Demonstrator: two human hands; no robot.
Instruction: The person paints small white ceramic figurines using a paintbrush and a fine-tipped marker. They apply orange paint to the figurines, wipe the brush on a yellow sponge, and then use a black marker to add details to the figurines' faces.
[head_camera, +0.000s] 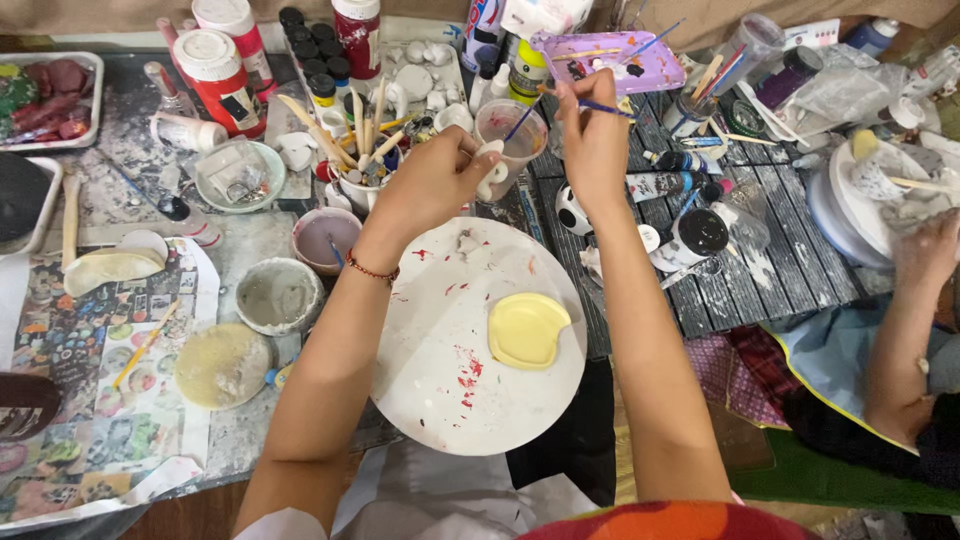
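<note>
Head view, looking down. Small white clay piece (490, 168) pinched in the fingers of the left hand (432, 185), held above the far edge of a round white board (440, 370) spattered with red paint. Right hand (592, 140) pinches a thin blue-handled paintbrush (600, 106); its tip points toward a clear plastic cup of cloudy pinkish water (512, 135) just beyond the piece. A pale yellow clay slab with a notched edge (526, 330) lies on the board. Surface (130, 190) is grey, paint-stained, crowded: mug of wooden tools (362, 150), small grey bowl (279, 296), red-and-white paint bottles (222, 65), purple palette tray (610, 55). Printed paper sheets (90, 400) cover the near left. To the right, dark slatted mat (770, 240); another person's hand (925, 250) rests by a white turntable (860, 215).
</note>
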